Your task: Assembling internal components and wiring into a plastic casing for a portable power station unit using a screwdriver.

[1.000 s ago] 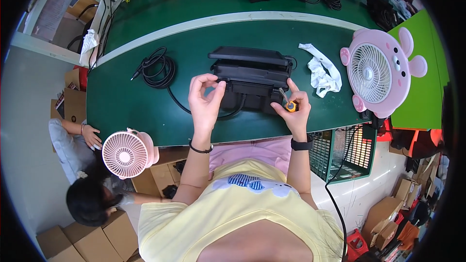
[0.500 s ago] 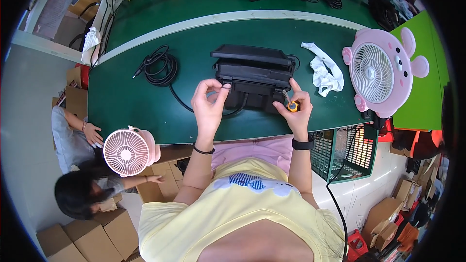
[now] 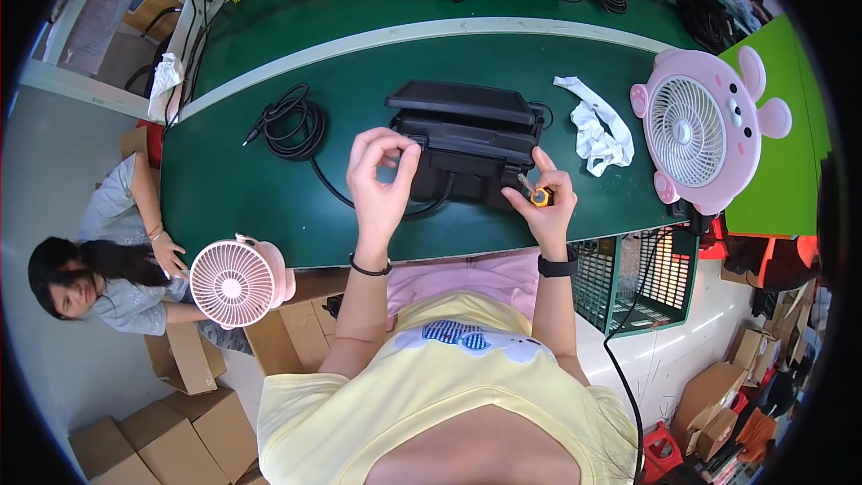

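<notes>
A black box-like device (image 3: 467, 139) with a raised flat panel (image 3: 462, 101) on its far side lies on the green table in front of me. At its near left corner is my left hand (image 3: 382, 175), fingers curled and thumb tip brought in close to them; whatever is pinched there is too small to make out. My right hand (image 3: 555, 207) is closed around a screwdriver with a yellow and black handle (image 3: 540, 197), its shaft slanting toward the device. The right fingertips rest by the device's right side. A black cable (image 3: 337, 189) runs from the device to a coil.
Left of the device lies the coiled cable (image 3: 296, 126). Crumpled white material (image 3: 600, 135) and a pink animal-shaped fan (image 3: 687, 130) are to the right. A small pink fan (image 3: 232, 283) is at the near left edge, beside a co-worker's hand (image 3: 169, 256). A green crate (image 3: 633, 287) stands below.
My left fingers have shifted slightly up and left, curling more at the device's corner. My right hand barely moved. The co-worker has leaned back to the left and drawn one arm back.
</notes>
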The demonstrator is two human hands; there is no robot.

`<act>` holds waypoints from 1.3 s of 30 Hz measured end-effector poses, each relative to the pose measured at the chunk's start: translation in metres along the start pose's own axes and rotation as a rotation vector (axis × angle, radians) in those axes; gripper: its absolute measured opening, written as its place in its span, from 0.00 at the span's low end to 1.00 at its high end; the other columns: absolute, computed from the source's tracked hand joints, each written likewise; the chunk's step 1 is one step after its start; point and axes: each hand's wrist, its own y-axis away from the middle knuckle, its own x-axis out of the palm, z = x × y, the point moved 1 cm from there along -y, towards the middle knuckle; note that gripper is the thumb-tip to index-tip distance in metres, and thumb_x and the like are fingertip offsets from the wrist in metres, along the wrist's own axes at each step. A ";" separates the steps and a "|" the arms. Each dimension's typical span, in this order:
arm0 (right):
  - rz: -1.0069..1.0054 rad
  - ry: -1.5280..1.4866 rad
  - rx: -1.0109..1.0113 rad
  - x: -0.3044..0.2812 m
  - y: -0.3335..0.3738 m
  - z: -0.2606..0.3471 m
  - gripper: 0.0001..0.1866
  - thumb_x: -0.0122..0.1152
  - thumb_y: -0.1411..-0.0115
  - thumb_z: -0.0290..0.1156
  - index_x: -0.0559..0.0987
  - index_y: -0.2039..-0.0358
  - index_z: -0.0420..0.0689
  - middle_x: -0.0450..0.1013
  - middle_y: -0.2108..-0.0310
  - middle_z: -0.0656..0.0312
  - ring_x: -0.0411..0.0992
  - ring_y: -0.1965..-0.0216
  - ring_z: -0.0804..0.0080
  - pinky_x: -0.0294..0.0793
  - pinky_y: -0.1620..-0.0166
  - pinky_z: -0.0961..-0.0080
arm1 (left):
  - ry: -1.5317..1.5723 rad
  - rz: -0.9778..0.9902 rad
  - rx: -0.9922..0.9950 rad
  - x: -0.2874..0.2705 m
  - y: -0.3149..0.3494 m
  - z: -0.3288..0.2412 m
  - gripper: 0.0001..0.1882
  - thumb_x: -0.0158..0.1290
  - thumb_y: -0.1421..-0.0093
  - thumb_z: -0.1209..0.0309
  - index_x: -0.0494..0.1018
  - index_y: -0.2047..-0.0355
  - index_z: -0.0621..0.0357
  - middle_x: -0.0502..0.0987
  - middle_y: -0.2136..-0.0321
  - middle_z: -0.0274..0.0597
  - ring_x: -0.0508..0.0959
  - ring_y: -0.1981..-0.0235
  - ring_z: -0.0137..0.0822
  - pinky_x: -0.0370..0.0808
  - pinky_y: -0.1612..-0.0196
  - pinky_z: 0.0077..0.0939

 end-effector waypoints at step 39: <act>0.169 0.135 0.203 -0.008 -0.067 0.018 0.12 0.77 0.57 0.27 0.85 0.69 0.44 0.66 0.35 0.53 0.68 0.38 0.55 0.68 0.39 0.64 | 0.431 0.046 -0.206 0.033 -0.023 0.068 0.31 0.56 0.38 0.58 0.62 0.36 0.53 0.57 0.36 0.42 0.59 0.34 0.40 0.54 0.30 0.39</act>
